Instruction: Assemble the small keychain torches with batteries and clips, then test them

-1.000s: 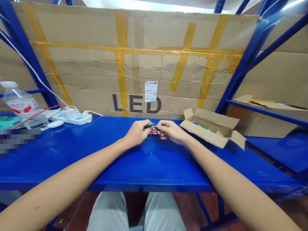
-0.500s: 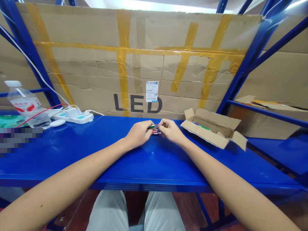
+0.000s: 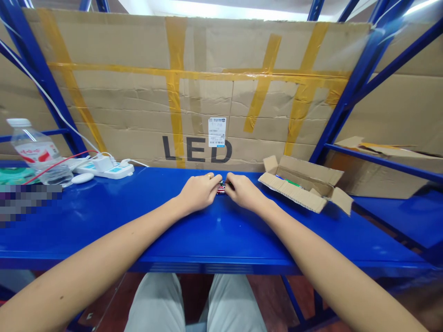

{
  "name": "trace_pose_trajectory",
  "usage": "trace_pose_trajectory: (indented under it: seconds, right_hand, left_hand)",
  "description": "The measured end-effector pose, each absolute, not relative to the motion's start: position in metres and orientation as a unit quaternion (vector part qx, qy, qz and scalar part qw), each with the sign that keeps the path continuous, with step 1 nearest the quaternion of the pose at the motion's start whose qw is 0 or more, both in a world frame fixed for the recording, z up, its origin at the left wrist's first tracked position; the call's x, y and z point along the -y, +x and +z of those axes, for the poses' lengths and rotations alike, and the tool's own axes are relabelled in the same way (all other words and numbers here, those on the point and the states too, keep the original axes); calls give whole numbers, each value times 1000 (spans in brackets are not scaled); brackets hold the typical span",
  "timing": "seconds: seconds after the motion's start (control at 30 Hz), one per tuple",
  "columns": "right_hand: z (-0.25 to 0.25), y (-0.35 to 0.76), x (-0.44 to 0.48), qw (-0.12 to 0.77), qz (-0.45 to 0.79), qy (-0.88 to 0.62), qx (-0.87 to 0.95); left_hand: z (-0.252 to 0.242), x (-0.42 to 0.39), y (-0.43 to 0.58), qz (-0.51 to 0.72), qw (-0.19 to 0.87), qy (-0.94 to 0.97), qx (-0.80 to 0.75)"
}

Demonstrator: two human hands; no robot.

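At the middle of the blue table, my left hand (image 3: pixel 200 192) is closed, its fingertips pinched toward the right. A bit of green and silver shows at those fingertips, part of a slim green pen mostly hidden by the fingers. Opposite it, my right hand (image 3: pixel 245 191) is also closed, thumb and fingers together; something small and dark shows at its grip, too hidden to name. Between and just below the fingertips lie several shiny red and silver pens (image 3: pixel 220 190), lying crosswise on the table and partly covered by both hands.
To the right stands an open cardboard box (image 3: pixel 294 190) with blue and green pens inside. On the left are a water bottle (image 3: pixel 36 150), a white power strip (image 3: pixel 116 171) with cables and a white mouse-like object (image 3: pixel 82 178). A large taped carton (image 3: pixel 138 110) closes off the back.
The green pen showed clearly in my left fingers before and is now mostly covered. My right fingertips have turned downward and drawn slightly apart from the left. The view has shifted slightly.
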State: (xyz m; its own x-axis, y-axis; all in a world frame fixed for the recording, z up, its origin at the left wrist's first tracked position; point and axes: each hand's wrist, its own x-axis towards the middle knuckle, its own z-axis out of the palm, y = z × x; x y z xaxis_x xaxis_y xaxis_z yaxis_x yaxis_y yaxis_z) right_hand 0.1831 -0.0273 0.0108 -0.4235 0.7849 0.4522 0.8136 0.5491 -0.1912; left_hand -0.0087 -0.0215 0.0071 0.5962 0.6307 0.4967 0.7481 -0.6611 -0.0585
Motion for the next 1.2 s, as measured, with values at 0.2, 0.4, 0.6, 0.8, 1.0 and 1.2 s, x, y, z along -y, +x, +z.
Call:
trace_pose_trajectory:
  seconds: [0.2, 0.4, 0.6, 0.8, 1.0, 1.2]
  right_hand:
    - [15, 187, 28, 249, -37, -481, 840]
    - [14, 195, 20, 350, 70, -490, 795]
    - [11, 204, 8, 383, 254, -524, 717]
    - [15, 184, 28, 340, 95, -434, 829]
    - [8, 172, 32, 318, 96, -416, 847]
    - [7, 176, 27, 333, 158, -428, 825]
  left_hand:
    - [8, 26, -7, -218, 161, -878, 395]
    - [6, 16, -7, -294, 41, -866, 403]
    - [10, 1, -19, -423, -131, -799, 407]
    - [12, 11, -14, -451, -188, -792, 365]
    - [7, 2, -10, -457, -263, -754, 392]
    - [14, -12, -21, -491, -567, -592, 295]
